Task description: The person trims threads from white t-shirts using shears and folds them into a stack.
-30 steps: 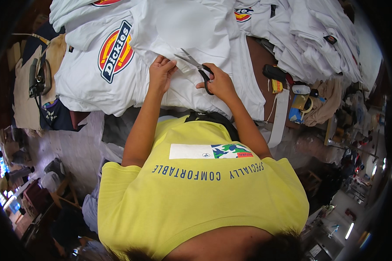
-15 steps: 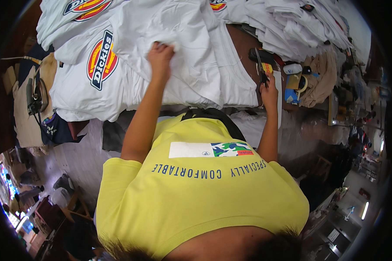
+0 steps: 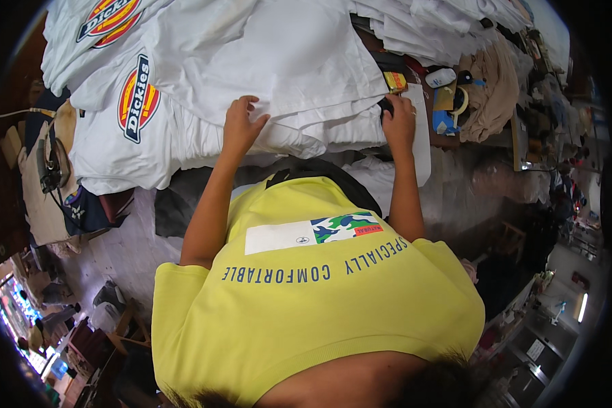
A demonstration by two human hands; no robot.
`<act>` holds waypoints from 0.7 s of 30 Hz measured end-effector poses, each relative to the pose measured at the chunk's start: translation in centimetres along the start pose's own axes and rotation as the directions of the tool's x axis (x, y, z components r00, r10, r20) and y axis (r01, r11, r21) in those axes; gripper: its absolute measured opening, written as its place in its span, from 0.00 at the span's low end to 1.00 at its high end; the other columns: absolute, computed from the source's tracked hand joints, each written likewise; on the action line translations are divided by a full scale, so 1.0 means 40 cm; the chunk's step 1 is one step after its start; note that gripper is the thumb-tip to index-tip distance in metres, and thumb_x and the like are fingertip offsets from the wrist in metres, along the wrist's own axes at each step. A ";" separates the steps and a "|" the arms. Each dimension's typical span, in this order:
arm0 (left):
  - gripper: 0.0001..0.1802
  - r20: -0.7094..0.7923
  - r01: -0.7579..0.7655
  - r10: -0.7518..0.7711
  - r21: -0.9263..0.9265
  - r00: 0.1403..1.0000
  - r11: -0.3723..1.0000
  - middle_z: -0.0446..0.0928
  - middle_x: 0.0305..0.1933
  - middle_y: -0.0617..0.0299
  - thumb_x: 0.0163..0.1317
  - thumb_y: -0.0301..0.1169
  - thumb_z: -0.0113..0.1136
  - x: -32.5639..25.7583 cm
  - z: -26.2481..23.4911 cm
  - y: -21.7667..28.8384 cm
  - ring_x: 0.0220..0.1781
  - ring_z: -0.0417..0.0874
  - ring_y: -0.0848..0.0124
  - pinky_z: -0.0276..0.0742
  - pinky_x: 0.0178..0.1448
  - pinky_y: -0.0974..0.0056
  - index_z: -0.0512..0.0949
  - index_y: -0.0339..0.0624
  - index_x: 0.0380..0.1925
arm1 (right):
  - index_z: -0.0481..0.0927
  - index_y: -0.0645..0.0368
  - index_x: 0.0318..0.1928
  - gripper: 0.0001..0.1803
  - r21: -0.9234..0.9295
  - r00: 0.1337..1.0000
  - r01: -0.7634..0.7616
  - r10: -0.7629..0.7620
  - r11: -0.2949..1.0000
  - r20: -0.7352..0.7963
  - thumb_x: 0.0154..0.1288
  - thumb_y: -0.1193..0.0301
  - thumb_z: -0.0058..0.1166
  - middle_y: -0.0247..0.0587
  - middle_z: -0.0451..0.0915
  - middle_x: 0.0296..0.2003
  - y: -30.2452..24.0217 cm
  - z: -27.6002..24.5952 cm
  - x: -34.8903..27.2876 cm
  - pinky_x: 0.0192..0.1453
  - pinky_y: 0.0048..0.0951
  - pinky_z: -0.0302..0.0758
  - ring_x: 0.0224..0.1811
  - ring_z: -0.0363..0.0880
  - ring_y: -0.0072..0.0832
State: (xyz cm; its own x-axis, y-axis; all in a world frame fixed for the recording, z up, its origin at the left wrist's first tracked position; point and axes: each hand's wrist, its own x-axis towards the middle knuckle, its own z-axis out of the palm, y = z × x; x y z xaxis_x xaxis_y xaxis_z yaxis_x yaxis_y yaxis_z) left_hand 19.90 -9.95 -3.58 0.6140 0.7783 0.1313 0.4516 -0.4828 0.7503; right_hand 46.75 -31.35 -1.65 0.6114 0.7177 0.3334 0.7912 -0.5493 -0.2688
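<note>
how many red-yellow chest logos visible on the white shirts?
2. One logo on the shirt left of the left hand; the other logo at the top-left edge, partly cut off. More may be hidden in the folded stacks.

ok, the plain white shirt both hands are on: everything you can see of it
The plain white shirt is soft knit fabric, no print visible on the side facing up, spread flat on top of a stack of white shirts at the table's near edge. Its near hem is folded and slightly rumpled. The left hand presses flat near that hem; the right hand grips the stack's right corner. A printed white shirt lies beside it on the left.
</note>
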 end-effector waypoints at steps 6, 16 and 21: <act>0.18 -0.018 0.017 -0.014 0.193 1.000 0.981 0.72 0.33 0.53 0.46 0.33 0.63 -0.054 0.089 0.034 0.36 0.74 0.58 0.69 0.40 0.60 0.72 0.38 0.36 | 0.72 0.51 0.48 0.23 -0.034 0.995 0.089 -0.091 0.995 -0.043 0.47 0.79 0.51 0.40 0.66 0.47 -0.016 0.099 0.084 0.49 0.41 0.67 0.48 0.67 0.43; 0.13 0.221 0.140 -0.369 -0.962 0.903 -0.233 0.73 0.37 0.61 0.61 0.30 0.46 -0.016 0.030 0.054 0.40 0.78 0.66 0.77 0.42 0.64 0.63 0.39 0.44 | 0.75 0.45 0.44 0.22 -0.022 0.975 0.093 -0.087 0.995 0.204 0.45 0.78 0.51 0.39 0.66 0.47 -0.015 0.110 0.125 0.51 0.43 0.65 0.49 0.65 0.45; 0.24 0.047 0.104 -0.093 -0.447 0.995 0.889 0.75 0.38 0.58 0.53 0.18 0.49 -0.050 -0.008 0.045 0.37 0.78 0.62 0.73 0.39 0.61 0.63 0.48 0.51 | 0.78 0.51 0.39 0.15 0.227 0.996 0.048 -0.063 0.973 0.058 0.48 0.77 0.49 0.41 0.73 0.40 -0.040 0.090 0.139 0.48 0.39 0.69 0.44 0.71 0.44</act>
State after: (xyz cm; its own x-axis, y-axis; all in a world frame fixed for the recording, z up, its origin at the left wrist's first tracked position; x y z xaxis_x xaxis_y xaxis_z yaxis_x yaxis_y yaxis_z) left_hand 19.26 -12.26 -2.27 0.5995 0.7998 0.0304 0.1759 -0.1687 0.9698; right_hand 48.84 -24.94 -2.60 0.5586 0.7747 0.2964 0.7971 -0.4024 -0.4503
